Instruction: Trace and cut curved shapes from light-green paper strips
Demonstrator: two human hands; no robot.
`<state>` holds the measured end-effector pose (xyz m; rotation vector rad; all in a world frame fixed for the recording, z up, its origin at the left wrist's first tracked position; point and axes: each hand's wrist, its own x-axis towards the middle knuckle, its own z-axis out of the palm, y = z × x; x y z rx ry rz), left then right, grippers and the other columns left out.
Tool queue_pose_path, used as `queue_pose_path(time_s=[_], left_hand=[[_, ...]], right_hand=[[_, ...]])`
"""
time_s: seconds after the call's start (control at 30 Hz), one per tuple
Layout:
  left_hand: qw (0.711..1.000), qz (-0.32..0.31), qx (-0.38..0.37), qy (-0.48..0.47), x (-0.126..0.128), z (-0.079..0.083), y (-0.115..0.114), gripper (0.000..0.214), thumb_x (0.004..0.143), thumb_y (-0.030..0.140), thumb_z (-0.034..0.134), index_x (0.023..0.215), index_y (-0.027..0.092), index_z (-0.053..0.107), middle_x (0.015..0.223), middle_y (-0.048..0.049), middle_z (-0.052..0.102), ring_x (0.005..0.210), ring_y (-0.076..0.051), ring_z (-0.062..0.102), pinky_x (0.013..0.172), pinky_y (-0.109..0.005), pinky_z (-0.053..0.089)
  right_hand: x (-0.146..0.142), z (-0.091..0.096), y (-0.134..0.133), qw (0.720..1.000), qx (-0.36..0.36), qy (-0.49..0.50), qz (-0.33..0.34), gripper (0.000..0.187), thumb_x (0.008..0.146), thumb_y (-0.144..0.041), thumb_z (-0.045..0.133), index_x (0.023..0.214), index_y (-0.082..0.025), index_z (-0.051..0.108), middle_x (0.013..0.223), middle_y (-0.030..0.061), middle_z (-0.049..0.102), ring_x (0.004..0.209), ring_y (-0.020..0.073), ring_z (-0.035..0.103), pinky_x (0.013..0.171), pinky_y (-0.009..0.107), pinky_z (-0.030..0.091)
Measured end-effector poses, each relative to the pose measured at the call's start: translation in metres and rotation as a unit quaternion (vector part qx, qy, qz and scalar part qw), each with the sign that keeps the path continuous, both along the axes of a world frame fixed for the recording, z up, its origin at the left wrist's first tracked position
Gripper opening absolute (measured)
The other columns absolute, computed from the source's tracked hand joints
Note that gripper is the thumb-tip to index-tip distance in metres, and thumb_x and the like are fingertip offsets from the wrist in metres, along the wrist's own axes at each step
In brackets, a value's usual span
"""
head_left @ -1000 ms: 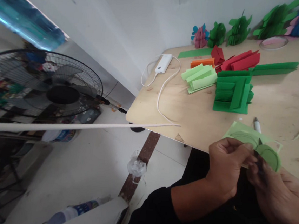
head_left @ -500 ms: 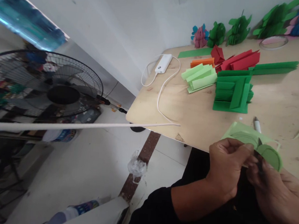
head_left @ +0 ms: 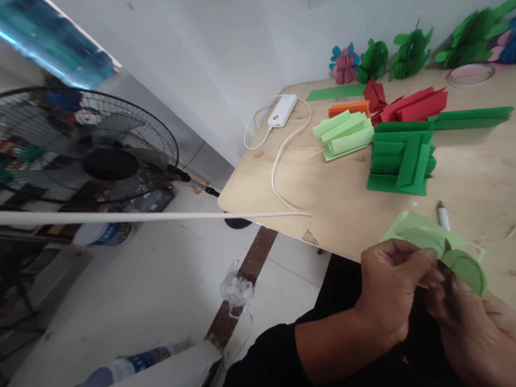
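Observation:
My left hand (head_left: 388, 285) pinches a sheet of light green paper (head_left: 412, 223) with curved outlines drawn on it. Close beside it, my right hand (head_left: 476, 336) is closed around dark-handled scissors (head_left: 448, 282). Their blade tip pokes up between two rounded parts of the paper. A rounded green flap (head_left: 467, 268) stands to the right of the blade, in front of my right fingers. My palms hide most of the scissor handles. A white pen (head_left: 442, 216) lies on the table just beyond the paper.
Folded paper stacks in dark green (head_left: 400, 158), light green (head_left: 346, 135), red (head_left: 412, 105) and orange (head_left: 348, 108) lie on the wooden table (head_left: 250, 180). Several paper figures (head_left: 411, 53) stand along the wall. A white cable (head_left: 169, 214) runs left past a fan (head_left: 110, 164).
Hardly anything differs. Both hands keep the same hold on the paper and scissors, and the view has shifted very slightly.

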<state>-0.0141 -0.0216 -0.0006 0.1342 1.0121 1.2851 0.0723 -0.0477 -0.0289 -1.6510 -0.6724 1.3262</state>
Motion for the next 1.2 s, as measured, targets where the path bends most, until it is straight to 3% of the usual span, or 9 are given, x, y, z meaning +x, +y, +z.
queue_pose_path(time_s=[0.27,0.47,0.53,0.6,0.67,0.73,0.8,0.97,1.2], left_hand=[[1.000,0.000,-0.005,0.006,-0.001,-0.001,0.000,0.026,0.055,0.030,0.076,0.058,0.015,0.054,0.047,0.0008,0.058,0.039,-0.005,0.048,0.044,-0.019,0.036],[1.000,-0.005,-0.006,0.010,-0.002,-0.002,0.000,0.026,0.056,0.029,0.076,0.058,0.015,0.054,0.049,0.0004,0.059,0.040,-0.005,0.048,0.045,-0.018,0.036],[1.000,-0.003,-0.004,0.006,-0.002,-0.002,0.000,0.026,0.056,0.029,0.076,0.058,0.015,0.054,0.048,0.0004,0.058,0.040,-0.005,0.048,0.044,-0.018,0.036],[1.000,-0.003,-0.003,0.001,-0.002,-0.002,0.000,0.027,0.056,0.029,0.076,0.057,0.015,0.054,0.048,0.0005,0.058,0.039,-0.005,0.048,0.044,-0.018,0.037],[1.000,-0.005,-0.003,0.000,-0.002,-0.002,0.000,0.027,0.056,0.029,0.077,0.058,0.015,0.054,0.048,0.0005,0.058,0.039,-0.005,0.049,0.044,-0.018,0.037],[1.000,-0.004,-0.002,0.001,-0.003,-0.002,0.000,0.027,0.056,0.029,0.076,0.058,0.015,0.054,0.049,0.0004,0.059,0.039,-0.006,0.049,0.045,-0.018,0.038],[1.000,-0.003,-0.003,0.005,-0.003,-0.001,0.000,0.026,0.056,0.028,0.076,0.058,0.015,0.054,0.049,0.0002,0.060,0.040,-0.006,0.050,0.046,-0.018,0.038],[1.000,-0.008,-0.005,0.010,-0.003,-0.001,-0.001,0.023,0.058,0.027,0.073,0.059,0.015,0.053,0.050,-0.0001,0.060,0.040,-0.005,0.050,0.046,-0.018,0.036],[1.000,-0.011,-0.005,0.014,-0.003,-0.002,0.000,0.024,0.058,0.027,0.073,0.059,0.015,0.053,0.050,0.0002,0.060,0.040,-0.006,0.050,0.046,-0.019,0.036]], right_hand=[[0.002,0.001,-0.001,1.000,0.008,-0.005,0.008,0.045,0.053,-0.066,0.071,0.051,-0.022,0.060,0.052,0.0008,0.054,0.051,0.0129,0.049,0.043,0.025,0.038],[0.007,-0.011,-0.005,0.999,0.031,0.005,0.027,0.042,0.065,-0.058,0.069,0.049,-0.023,0.055,0.048,-0.0018,0.045,0.049,0.0110,0.043,0.042,0.025,0.035],[0.009,-0.022,-0.008,0.999,0.034,0.017,0.032,0.034,0.073,-0.055,0.065,0.062,-0.023,0.061,0.056,-0.0020,0.051,0.055,0.0121,0.050,0.049,0.026,0.043],[0.011,-0.030,-0.011,0.998,0.031,0.025,0.044,0.029,0.082,-0.048,0.059,0.093,-0.022,0.065,0.088,0.0019,0.064,0.077,0.0146,0.060,0.066,0.032,0.052],[0.012,-0.032,-0.011,0.998,0.030,0.026,0.049,0.033,0.085,-0.044,0.056,0.109,-0.021,0.060,0.109,0.0053,0.063,0.091,0.0169,0.061,0.075,0.037,0.054],[0.011,-0.026,-0.009,0.998,0.038,0.019,0.046,0.030,0.081,-0.051,0.059,0.086,-0.022,0.065,0.087,0.0023,0.064,0.077,0.0159,0.060,0.065,0.033,0.052],[0.009,-0.015,-0.005,0.998,0.045,0.009,0.046,0.041,0.069,-0.061,0.065,0.053,-0.024,0.057,0.055,-0.0005,0.050,0.054,0.0138,0.049,0.048,0.028,0.044],[0.002,0.008,0.005,0.998,0.043,-0.010,0.039,0.046,0.052,-0.066,0.071,0.044,-0.024,0.056,0.047,0.0011,0.048,0.046,0.0123,0.041,0.042,0.028,0.037],[-0.003,0.007,0.004,0.999,0.038,-0.013,0.017,0.046,0.054,-0.067,0.067,0.045,-0.024,0.055,0.048,0.0003,0.046,0.049,0.0126,0.042,0.043,0.027,0.038]])
